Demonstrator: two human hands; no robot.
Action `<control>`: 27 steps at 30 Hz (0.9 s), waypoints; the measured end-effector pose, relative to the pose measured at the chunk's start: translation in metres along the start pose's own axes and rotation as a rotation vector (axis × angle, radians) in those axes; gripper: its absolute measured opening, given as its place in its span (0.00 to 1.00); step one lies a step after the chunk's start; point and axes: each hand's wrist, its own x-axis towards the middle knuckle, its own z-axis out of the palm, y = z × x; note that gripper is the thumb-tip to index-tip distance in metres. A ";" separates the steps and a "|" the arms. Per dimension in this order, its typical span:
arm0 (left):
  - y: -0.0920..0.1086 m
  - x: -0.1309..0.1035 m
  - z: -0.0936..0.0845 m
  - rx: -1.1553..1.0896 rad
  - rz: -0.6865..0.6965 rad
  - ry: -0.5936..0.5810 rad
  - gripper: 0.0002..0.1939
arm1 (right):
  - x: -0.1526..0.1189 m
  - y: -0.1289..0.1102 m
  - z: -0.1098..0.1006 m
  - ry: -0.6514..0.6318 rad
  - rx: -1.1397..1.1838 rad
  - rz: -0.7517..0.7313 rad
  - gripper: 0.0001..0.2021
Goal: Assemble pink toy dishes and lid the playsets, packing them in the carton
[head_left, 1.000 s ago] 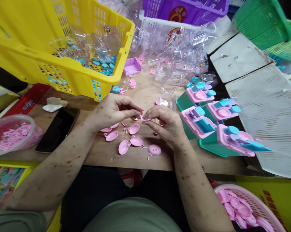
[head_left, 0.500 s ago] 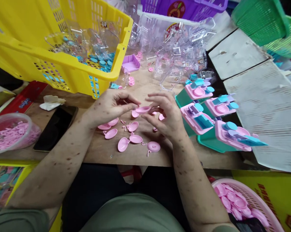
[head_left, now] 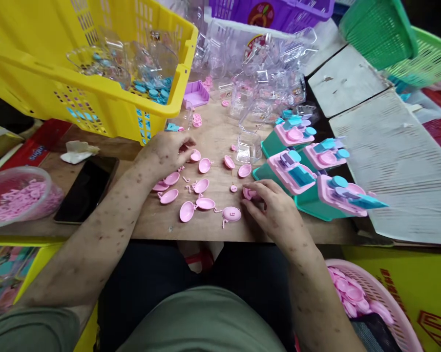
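Several pink oval pieces, one a shallow cup, lie on the wooden table. My left hand is at their left edge, its thumb and fingers closing at a small pink round piece. On the right, my right hand has thumb and fingers around a pink piece, touching the table. Between the hands are more pink ovals and small hook-shaped bits. A clear plastic box stands beyond my right hand, and teal boxes with pink lids are right of it.
A yellow crate stands back left, with a phone and a tub of pink bits in front. Clear plastic cases are heaped at the back. A pink basket sits low right.
My hands have parted from the pink oval they held together. The left moved slightly left; the right moved right and nearer to me, down to the table. The view has shifted slightly.
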 end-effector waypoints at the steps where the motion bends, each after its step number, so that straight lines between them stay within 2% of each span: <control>1: 0.000 0.000 -0.001 0.003 0.027 0.001 0.13 | -0.002 0.002 0.001 -0.005 -0.010 0.014 0.14; 4: 0.000 -0.004 -0.011 0.029 0.147 -0.048 0.11 | -0.004 0.005 0.003 -0.010 -0.036 0.012 0.13; 6: -0.003 -0.008 -0.020 0.042 0.178 -0.160 0.10 | -0.004 0.004 0.001 0.018 -0.035 -0.013 0.12; 9: -0.012 -0.013 -0.027 0.049 0.096 -0.370 0.08 | -0.001 -0.001 -0.004 0.089 0.072 -0.011 0.13; 11: -0.018 -0.016 -0.026 0.067 0.056 -0.405 0.09 | 0.003 -0.006 -0.008 0.099 0.212 0.008 0.13; 14: -0.023 -0.014 -0.019 0.102 0.064 -0.358 0.08 | 0.017 -0.014 -0.007 0.051 0.397 -0.029 0.11; 18: -0.020 -0.008 -0.013 0.154 0.030 -0.357 0.07 | 0.052 -0.018 0.001 0.049 0.432 -0.146 0.08; 20: -0.017 -0.006 -0.014 0.136 0.052 -0.317 0.06 | 0.073 -0.018 0.005 0.074 0.450 -0.226 0.06; 23: -0.011 -0.007 -0.019 -0.021 0.066 -0.222 0.06 | 0.097 -0.016 0.012 0.095 0.535 -0.314 0.07; 27: 0.004 -0.012 -0.025 -0.398 0.030 -0.056 0.08 | 0.104 -0.012 0.023 0.088 0.662 -0.309 0.06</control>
